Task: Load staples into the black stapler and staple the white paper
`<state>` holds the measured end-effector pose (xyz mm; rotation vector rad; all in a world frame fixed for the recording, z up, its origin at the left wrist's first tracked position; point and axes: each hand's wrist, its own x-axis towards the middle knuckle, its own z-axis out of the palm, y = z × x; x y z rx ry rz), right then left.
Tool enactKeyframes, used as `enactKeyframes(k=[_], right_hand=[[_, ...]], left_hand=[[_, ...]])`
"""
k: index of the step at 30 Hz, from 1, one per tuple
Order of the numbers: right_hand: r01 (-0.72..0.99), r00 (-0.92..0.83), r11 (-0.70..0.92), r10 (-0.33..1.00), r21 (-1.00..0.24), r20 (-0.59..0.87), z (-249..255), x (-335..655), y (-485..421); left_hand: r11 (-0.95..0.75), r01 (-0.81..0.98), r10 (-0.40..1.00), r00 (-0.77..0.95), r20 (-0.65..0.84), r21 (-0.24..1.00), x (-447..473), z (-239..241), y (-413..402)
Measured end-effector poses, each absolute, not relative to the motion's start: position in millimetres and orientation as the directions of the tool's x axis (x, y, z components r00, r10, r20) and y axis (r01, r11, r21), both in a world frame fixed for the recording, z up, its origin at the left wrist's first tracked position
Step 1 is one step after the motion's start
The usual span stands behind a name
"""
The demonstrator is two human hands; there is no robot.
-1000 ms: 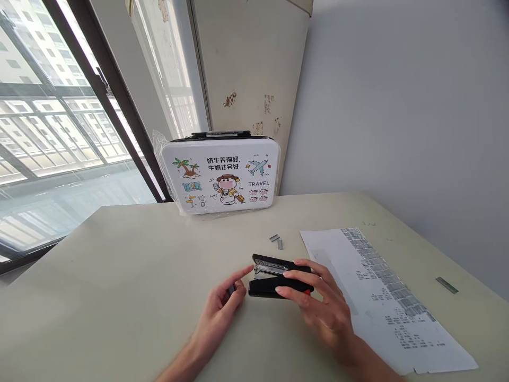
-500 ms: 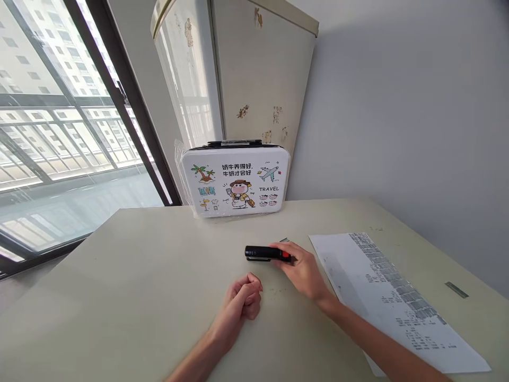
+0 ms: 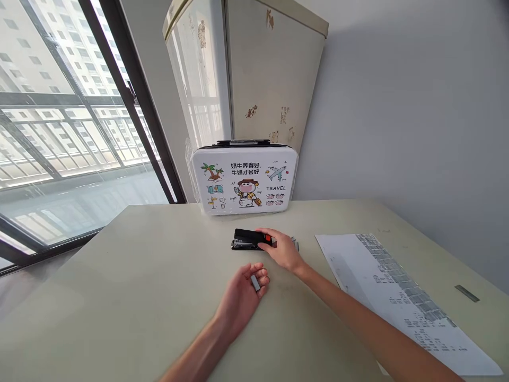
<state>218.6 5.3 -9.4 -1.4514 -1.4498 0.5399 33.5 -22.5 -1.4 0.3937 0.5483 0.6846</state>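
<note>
Presently, black stapler (image 3: 247, 239): on the tabletop (image 3: 159, 265), long axis running left to right, a gap showing between its upper body and base at the left end.
Right hand (image 3: 284, 252): the nearer one; its grip pinches the stapler's right end beside the red piece (image 3: 269, 238), so the length points leftward out of the grip.
Left hand (image 3: 240, 297): palm up, fingers loosely curled and partly spread, a grey staple strip (image 3: 255, 283) lying against them; the stapler sits beyond these fingers, not touching.
Loose staple strips (image 3: 296, 243): just right of the right hand, partly hidden.
White suitcase (image 3: 246, 180): behind the stapler, bounding the far side.
Printed sheet (image 3: 350, 276): rightward, well apart from the stapler.
Leftward room: tabletop stretching well past the stapler to its edge.
</note>
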Motion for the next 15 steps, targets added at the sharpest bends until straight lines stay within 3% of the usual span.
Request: enactKeyframes(k=[4,6,10,15], right_hand=[[0.608,0.143,0.297,0.871,-0.736,0.47,8,210,-29],[0.674,-0.044,0.415,0.848,-0.611,0.527,16,208,-48],[0.729,-0.352,0.556,0.805,-0.4,0.478,16,211,-76],[0.767,-0.348,0.555,0.782,-0.323,0.516,9,216,-99]], left_hand=[[0.729,-0.505,0.671,0.662,-0.335,0.463,35,-3,-19],[0.737,-0.501,0.655,0.694,-0.298,0.454,35,-3,-18],[0.78,-0.417,0.576,0.77,-0.274,0.467,34,-4,-20],[0.779,-0.302,0.487,0.844,-0.227,0.55,36,-2,-31]])
